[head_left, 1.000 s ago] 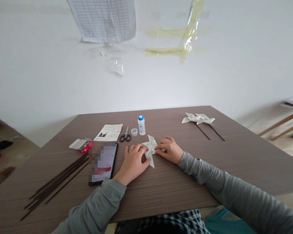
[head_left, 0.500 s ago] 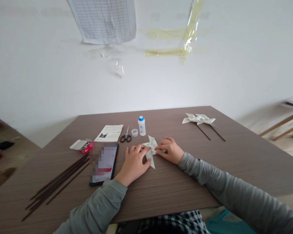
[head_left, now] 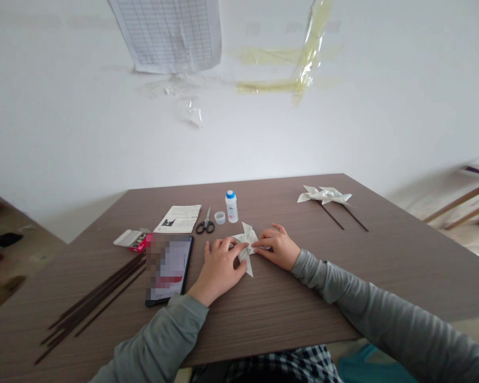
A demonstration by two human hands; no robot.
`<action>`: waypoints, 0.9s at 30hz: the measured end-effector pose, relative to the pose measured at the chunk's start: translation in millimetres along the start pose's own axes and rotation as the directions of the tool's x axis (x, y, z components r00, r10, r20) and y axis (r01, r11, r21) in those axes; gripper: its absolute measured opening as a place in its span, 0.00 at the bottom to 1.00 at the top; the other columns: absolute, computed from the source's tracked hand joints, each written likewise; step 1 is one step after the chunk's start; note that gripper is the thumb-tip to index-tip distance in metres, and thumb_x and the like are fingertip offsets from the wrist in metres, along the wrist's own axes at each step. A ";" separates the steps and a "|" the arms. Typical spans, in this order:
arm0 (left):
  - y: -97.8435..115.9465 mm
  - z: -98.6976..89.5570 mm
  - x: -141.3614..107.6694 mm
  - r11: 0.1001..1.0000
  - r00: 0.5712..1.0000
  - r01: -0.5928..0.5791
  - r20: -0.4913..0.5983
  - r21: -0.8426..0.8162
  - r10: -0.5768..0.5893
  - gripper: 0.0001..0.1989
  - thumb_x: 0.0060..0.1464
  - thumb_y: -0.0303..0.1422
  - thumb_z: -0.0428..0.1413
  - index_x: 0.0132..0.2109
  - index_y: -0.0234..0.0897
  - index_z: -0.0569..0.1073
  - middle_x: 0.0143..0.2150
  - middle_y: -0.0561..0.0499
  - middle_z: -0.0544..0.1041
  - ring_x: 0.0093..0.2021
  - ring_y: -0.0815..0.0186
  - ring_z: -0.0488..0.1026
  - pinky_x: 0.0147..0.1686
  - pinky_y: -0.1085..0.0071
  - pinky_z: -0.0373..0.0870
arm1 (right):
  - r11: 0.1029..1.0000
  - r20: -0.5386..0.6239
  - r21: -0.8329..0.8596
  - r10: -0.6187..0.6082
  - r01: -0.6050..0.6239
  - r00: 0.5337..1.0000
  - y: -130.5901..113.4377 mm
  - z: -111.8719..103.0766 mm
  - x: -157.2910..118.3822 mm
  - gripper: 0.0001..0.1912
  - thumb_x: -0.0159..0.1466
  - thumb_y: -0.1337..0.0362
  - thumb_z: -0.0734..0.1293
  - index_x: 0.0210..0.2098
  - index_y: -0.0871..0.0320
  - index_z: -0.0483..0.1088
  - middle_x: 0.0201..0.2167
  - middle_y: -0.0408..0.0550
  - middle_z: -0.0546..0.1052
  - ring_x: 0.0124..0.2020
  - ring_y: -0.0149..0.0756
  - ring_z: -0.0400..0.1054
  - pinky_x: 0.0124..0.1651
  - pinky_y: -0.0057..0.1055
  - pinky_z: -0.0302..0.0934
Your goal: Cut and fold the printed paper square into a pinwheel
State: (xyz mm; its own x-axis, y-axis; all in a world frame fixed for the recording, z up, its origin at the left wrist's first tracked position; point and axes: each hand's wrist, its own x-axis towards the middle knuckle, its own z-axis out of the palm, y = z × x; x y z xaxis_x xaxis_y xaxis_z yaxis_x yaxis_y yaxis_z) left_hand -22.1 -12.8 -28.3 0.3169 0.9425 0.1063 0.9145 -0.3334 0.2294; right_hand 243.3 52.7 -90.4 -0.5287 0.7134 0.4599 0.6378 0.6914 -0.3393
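Observation:
A folded paper pinwheel (head_left: 246, 264) lies on the brown table between my two hands. My left hand (head_left: 220, 266) rests on its left side, index finger reaching the centre and thumb near the lower blade. From the right, my right hand (head_left: 278, 247) pinches the paper near the middle, with index finger and thumb close together. A white bottle with a blue cap (head_left: 232, 207) stands just beyond the pinwheel. Beside the bottle are a small clear cup (head_left: 220, 217) and scissors with black handles (head_left: 205, 226).
Left of my hands lie a phone (head_left: 171, 268), several dark sticks (head_left: 91, 295), an open red and white box (head_left: 135, 239) and printed paper sheets (head_left: 178, 218). Two finished-looking pinwheels on sticks (head_left: 325, 195) lie at the back right of the table (head_left: 383, 266).
My right hand's fingertips have shifted slightly left toward the pinwheel's centre. My left hand has barely moved.

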 end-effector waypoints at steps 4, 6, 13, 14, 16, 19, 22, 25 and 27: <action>2.1 -3.5 -0.1 1.000 1.000 -0.001 0.018 0.002 0.001 0.26 0.78 0.36 0.69 0.78 0.55 0.91 0.73 0.38 0.89 0.74 0.33 0.82 0.87 0.16 0.67 | 1.000 0.018 -0.007 0.014 -0.014 1.000 -0.7 0.1 0.3 0.06 0.85 0.57 0.81 0.56 0.44 0.96 0.45 0.48 0.91 0.50 0.47 0.87 0.84 0.65 0.67; 1.9 -3.2 0.0 1.000 1.000 -0.006 -0.001 -0.001 0.006 0.26 0.77 0.36 0.70 0.77 0.55 0.92 0.72 0.39 0.89 0.73 0.33 0.83 0.86 0.16 0.68 | 1.000 0.023 -0.017 0.017 -0.017 1.000 -0.9 0.2 0.4 0.07 0.85 0.57 0.81 0.57 0.44 0.96 0.45 0.48 0.91 0.49 0.47 0.87 0.84 0.65 0.67; 0.5 -1.6 1.0 1.000 1.000 0.008 0.014 0.011 -0.008 0.26 0.77 0.38 0.70 0.77 0.58 0.91 0.72 0.40 0.88 0.74 0.34 0.81 0.87 0.17 0.66 | 1.000 0.008 -0.021 -0.010 0.010 1.000 -0.1 -0.5 0.0 0.07 0.86 0.56 0.81 0.56 0.44 0.96 0.44 0.47 0.91 0.49 0.46 0.87 0.83 0.61 0.68; 0.9 -2.3 1.0 1.000 1.000 0.009 0.013 0.011 -0.009 0.26 0.76 0.38 0.70 0.77 0.58 0.91 0.72 0.41 0.88 0.74 0.34 0.81 0.87 0.17 0.66 | 1.000 0.009 -0.022 -0.009 0.009 1.000 0.1 -0.4 -0.1 0.07 0.86 0.56 0.81 0.56 0.44 0.96 0.44 0.47 0.91 0.49 0.46 0.87 0.83 0.61 0.68; 2.0 -4.1 0.9 1.000 1.000 0.012 0.018 0.012 -0.012 0.26 0.76 0.38 0.70 0.77 0.59 0.91 0.72 0.41 0.88 0.74 0.34 0.81 0.87 0.16 0.66 | 1.000 0.012 -0.023 -0.004 0.005 1.000 0.3 -0.1 -0.1 0.07 0.86 0.56 0.81 0.56 0.44 0.96 0.45 0.48 0.91 0.49 0.47 0.87 0.83 0.62 0.68; 4.1 -7.2 0.5 1.000 0.999 0.015 0.039 0.017 -0.016 0.27 0.77 0.37 0.69 0.78 0.58 0.91 0.74 0.40 0.88 0.75 0.33 0.81 0.87 0.15 0.65 | 1.000 0.019 -0.021 0.005 -0.005 1.000 0.4 0.3 -0.1 0.07 0.85 0.57 0.81 0.57 0.44 0.96 0.46 0.48 0.91 0.50 0.47 0.87 0.84 0.63 0.67; 5.4 -8.6 0.3 0.999 0.998 0.019 0.057 0.026 -0.020 0.27 0.79 0.37 0.68 0.79 0.56 0.90 0.75 0.39 0.87 0.77 0.33 0.81 0.88 0.15 0.63 | 1.000 0.025 -0.019 0.013 -0.012 1.000 0.0 0.0 0.0 0.07 0.85 0.57 0.82 0.57 0.43 0.96 0.45 0.48 0.91 0.49 0.47 0.87 0.85 0.65 0.67; 5.1 -7.1 0.5 0.999 0.998 0.024 0.049 0.029 -0.026 0.28 0.78 0.37 0.68 0.79 0.57 0.89 0.75 0.40 0.87 0.77 0.33 0.81 0.88 0.16 0.63 | 1.000 0.025 -0.015 0.009 -0.009 1.000 -0.5 -0.6 0.2 0.07 0.85 0.56 0.81 0.57 0.43 0.96 0.45 0.47 0.91 0.50 0.47 0.87 0.84 0.64 0.67; 4.2 -5.2 1.0 0.999 0.999 0.026 0.028 0.023 -0.027 0.29 0.76 0.36 0.70 0.79 0.58 0.88 0.75 0.41 0.87 0.77 0.33 0.81 0.88 0.18 0.65 | 1.000 0.024 -0.012 0.007 -0.006 1.000 -0.7 -0.7 0.5 0.06 0.85 0.57 0.82 0.57 0.43 0.96 0.45 0.47 0.90 0.50 0.47 0.86 0.84 0.64 0.68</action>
State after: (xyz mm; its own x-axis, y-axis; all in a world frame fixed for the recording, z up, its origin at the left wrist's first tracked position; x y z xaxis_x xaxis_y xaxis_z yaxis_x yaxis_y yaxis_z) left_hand -19.2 -13.4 -22.2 0.2990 0.9515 0.0733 0.9280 -0.3078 0.2101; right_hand 243.0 52.5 -89.4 -0.5381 0.7205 0.4375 0.6476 0.6856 -0.3325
